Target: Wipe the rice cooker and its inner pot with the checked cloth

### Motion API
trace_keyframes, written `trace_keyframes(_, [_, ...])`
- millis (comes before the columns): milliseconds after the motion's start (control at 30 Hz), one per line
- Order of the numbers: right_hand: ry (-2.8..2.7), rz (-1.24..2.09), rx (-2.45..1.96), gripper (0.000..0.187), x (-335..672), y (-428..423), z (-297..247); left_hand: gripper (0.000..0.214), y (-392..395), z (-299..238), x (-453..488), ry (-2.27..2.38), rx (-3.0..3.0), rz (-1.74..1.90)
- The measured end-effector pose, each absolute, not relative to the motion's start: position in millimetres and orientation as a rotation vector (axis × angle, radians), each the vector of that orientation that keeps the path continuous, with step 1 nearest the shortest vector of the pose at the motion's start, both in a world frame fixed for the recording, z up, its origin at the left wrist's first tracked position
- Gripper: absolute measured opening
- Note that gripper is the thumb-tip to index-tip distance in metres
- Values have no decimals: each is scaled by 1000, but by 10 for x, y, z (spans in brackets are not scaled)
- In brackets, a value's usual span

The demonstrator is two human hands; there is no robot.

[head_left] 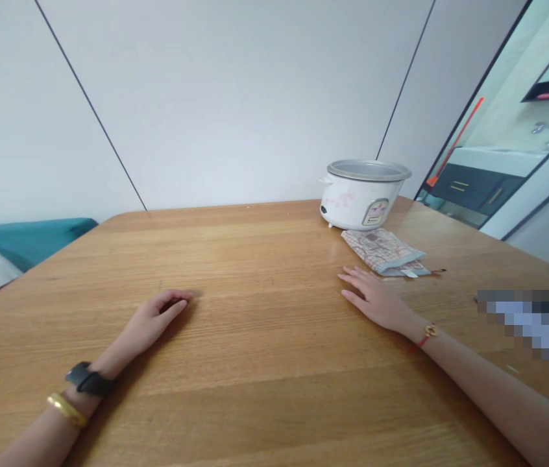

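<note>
My left hand [155, 318] rests on the wooden table [265, 363], fingers loosely curled under, holding nothing that I can see. A black watch and a gold bangle sit on that wrist. My right hand [376, 298] lies flat on the table with fingers stretched out, just short of a folded patterned cloth [384, 251]. A red cord bracelet circles that wrist. Behind the cloth stands a white rice cooker [362, 194] without a lid, its metal inner pot showing.
A white wall runs behind the table. A teal seat [21, 237] with a white item sits at the left. A doorway at the right opens onto a room with dark cabinets [469, 188]. A blurred patch [537, 331] covers something on the table's right edge.
</note>
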State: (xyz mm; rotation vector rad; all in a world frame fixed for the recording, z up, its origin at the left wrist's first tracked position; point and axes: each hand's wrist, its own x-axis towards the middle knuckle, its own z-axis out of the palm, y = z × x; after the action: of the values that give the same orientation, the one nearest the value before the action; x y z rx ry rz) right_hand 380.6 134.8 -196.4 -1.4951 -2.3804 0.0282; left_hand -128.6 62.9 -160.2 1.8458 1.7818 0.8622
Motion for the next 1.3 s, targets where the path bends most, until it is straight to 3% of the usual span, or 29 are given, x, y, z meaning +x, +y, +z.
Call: trace_keyframes(1300, [-2394, 10, -1463, 55, 3839, 1365, -1990, 48, 582, -1554, -1200, 1740, 1783, 922])
